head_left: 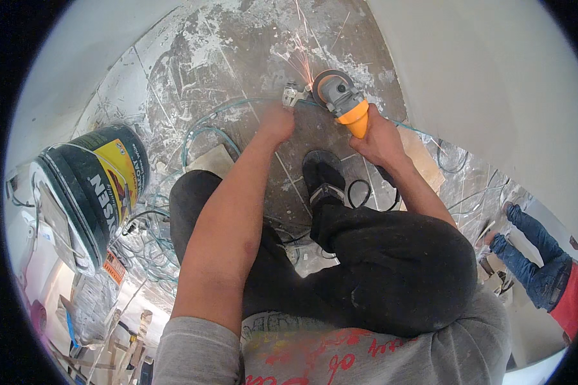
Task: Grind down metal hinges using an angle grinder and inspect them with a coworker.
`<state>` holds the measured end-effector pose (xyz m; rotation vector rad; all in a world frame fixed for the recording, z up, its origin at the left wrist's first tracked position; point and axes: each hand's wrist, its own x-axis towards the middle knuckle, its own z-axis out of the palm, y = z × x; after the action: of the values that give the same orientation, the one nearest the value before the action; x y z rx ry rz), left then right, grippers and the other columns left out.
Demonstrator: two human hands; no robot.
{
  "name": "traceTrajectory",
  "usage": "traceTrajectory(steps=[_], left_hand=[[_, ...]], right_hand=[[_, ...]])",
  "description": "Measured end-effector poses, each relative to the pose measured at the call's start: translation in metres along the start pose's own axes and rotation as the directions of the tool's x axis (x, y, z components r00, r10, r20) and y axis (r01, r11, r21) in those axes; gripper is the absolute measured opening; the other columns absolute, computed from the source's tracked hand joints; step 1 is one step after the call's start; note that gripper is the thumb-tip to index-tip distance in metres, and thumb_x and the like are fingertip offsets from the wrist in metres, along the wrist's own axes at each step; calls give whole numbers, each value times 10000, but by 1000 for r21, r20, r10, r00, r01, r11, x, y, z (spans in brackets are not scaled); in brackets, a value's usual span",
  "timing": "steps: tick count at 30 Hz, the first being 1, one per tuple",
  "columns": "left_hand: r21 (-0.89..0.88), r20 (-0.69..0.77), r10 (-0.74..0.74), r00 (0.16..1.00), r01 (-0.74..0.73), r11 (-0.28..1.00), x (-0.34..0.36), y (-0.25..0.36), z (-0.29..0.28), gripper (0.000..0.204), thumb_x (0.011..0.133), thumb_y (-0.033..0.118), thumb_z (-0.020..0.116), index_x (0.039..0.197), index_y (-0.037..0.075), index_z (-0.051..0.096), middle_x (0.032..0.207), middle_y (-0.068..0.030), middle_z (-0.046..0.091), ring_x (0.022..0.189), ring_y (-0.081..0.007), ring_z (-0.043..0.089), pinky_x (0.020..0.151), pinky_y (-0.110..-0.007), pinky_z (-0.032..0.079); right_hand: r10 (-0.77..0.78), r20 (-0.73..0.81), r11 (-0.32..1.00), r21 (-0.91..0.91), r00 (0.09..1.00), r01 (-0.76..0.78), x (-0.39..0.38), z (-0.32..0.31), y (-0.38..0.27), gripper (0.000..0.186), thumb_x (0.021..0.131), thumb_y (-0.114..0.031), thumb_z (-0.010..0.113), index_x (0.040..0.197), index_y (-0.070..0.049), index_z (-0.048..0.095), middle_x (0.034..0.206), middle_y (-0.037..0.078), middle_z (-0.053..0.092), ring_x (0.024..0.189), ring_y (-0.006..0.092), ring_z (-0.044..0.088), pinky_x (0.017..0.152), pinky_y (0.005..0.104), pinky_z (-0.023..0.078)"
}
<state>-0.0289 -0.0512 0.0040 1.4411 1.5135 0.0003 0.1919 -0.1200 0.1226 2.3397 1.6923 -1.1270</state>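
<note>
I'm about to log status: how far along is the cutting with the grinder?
Cutting is under way: sparks fly where the angle grinder in the right hand meets a small metal piece pinched by the left hand. No finished cuts can be made out. Loops of teal wire lie on the dusty floor.

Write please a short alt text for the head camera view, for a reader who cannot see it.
A crouching person's right hand grips an orange-handled angle grinder throwing sparks, while the left hand holds a small metal piece against it above a plaster-stained floor. A black bucket stands at left, thin cable loops around, and another person crouches at right.
</note>
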Motion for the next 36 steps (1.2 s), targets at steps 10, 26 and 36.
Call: traceTrajectory(steps=[10,26,36], left_hand=[[-21,2,-62,998,62,998,5,-7,5,287,948,203,554,1053,-63,589,845,-207,663,755,-321,641,691,-438,480],[-56,92,-42,995,47,997,3,-5,5,395,967,286,474,1039,-62,646,1093,-306,619,1040,-445,596,907,-493,460],[-127,65,-102,993,110,986,0,0,-1,346,940,233,524,1086,-65,623,1112,-318,610,1059,-458,586,901,-491,459]], right_hand=[[-18,-7,1000,-4,1000,18,1,-1,0,608,675,-210,705,1171,1,422,898,275,650,878,473,624,778,513,504],[-28,-37,999,-22,999,27,5,5,7,614,674,-213,713,1183,-16,432,883,268,650,861,463,630,770,502,508],[17,18,1000,-15,1000,-17,4,1,-1,607,678,-210,705,1181,-11,430,904,275,653,871,468,629,775,505,509]])
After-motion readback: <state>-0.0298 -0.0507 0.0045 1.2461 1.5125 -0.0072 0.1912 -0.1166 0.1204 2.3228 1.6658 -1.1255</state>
